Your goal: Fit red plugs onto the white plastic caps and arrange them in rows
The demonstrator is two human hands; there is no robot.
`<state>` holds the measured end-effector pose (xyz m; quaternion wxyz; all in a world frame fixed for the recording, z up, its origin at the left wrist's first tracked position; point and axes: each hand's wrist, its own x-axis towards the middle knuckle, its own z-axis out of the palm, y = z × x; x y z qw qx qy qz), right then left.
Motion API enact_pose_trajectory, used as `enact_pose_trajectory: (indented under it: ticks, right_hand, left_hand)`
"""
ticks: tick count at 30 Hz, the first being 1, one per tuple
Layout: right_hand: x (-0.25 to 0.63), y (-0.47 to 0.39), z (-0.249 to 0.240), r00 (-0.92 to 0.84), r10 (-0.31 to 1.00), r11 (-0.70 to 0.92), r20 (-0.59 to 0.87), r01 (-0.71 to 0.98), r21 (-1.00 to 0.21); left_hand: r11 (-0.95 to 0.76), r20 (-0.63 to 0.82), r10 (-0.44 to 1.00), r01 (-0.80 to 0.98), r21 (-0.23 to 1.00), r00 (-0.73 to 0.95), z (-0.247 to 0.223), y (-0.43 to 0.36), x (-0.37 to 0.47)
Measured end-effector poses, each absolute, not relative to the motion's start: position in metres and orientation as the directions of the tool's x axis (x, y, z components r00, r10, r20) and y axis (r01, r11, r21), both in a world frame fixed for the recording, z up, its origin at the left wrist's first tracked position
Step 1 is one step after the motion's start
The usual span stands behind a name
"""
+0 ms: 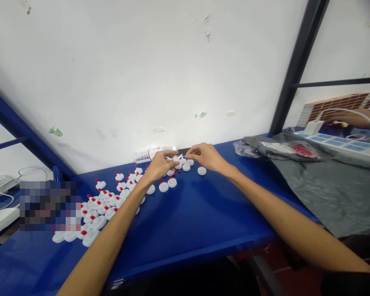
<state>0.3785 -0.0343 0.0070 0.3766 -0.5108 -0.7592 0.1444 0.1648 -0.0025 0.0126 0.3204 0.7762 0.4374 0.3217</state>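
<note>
My left hand (163, 165) is closed, thumb and fingers around a white nozzle cap (176, 158) at the back of the blue table. Close by on the right, my right hand (206, 156) is pinched; whatever sits between its fingertips is too small to make out. Beneath and between both hands lie several more white caps (186, 167) and tiny loose red tips (179, 171). One cap with a red tip (201, 170) stands apart, just below my right hand. Left of my left forearm spreads a large group of white caps with red tips (99, 207), partly hidden by that arm.
A clear tube-like package (142, 158) lies against the white wall. Dark grey plastic bags (314, 185) cover the table's right side, with a small bag of red pieces (302, 150) on top. A power strip (342, 144) and another person's arm (354, 118) are beyond the post (291, 78).
</note>
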Motion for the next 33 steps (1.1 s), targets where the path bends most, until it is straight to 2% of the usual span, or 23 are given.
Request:
enact_pose_trajectory:
  ticks: [4,9,13,16,19,22,24,26,28,29,31,33]
  right_hand:
    - [0.378,-0.038,0.013,-0.132,0.883,0.431,0.45,0.604,-0.67]
    - [0.375,-0.037,0.009,-0.11,0.87,0.454,0.48,0.557,-0.695]
    - [0.379,-0.033,0.008,-0.135,0.883,0.462,0.45,0.428,-0.777]
    - [0.383,-0.035,0.014,-0.213,0.911,0.404,0.353,0.288,-0.868]
    - [0.388,-0.04,0.023,-0.324,0.922,0.268,0.21,0.146,-0.952]
    - [0.394,-0.044,0.031,-0.335,0.926,0.22,0.173,0.107,-0.97]
    - [0.402,-0.045,0.036,-0.296,0.937,0.247,0.188,0.177,-0.953]
    - [0.411,-0.046,0.041,-0.213,0.955,0.274,0.206,0.369,-0.888]
    - [0.422,-0.045,0.044,-0.136,0.979,0.205,0.154,0.651,-0.731]
    - [0.426,-0.045,0.045,-0.11,0.99,0.144,0.094,0.763,-0.631]
    - [0.432,-0.043,0.044,-0.074,0.996,0.041,-0.051,0.879,-0.474]
    - [0.434,-0.042,0.041,-0.065,0.986,-0.006,-0.153,0.906,-0.424]
  left_hand:
    - [-0.413,0.219,0.878,0.442,0.796,0.426,0.016,-0.007,0.167]
    - [-0.429,0.233,0.858,0.39,0.814,0.458,0.021,-0.016,0.172]
    - [-0.441,0.258,0.851,0.354,0.825,0.458,0.022,-0.019,0.175]
    - [-0.434,0.279,0.851,0.298,0.85,0.445,0.023,-0.019,0.175]
    - [-0.423,0.297,0.832,0.19,0.886,0.469,0.025,-0.02,0.174]
    - [-0.451,0.322,0.8,0.154,0.879,0.507,0.025,-0.021,0.175]
    - [-0.539,0.36,0.787,0.273,0.797,0.501,0.022,-0.021,0.177]
    - [-0.644,0.429,0.762,0.504,0.575,0.485,0.015,-0.019,0.178]
    - [-0.668,0.48,0.727,0.668,0.329,0.491,0.006,-0.017,0.179]
    - [-0.668,0.484,0.713,0.7,0.252,0.507,0.002,-0.016,0.179]
    - [-0.685,0.46,0.696,0.702,0.194,0.551,-0.006,-0.014,0.18]
    - [-0.717,0.431,0.667,0.681,0.15,0.607,-0.012,-0.013,0.181]
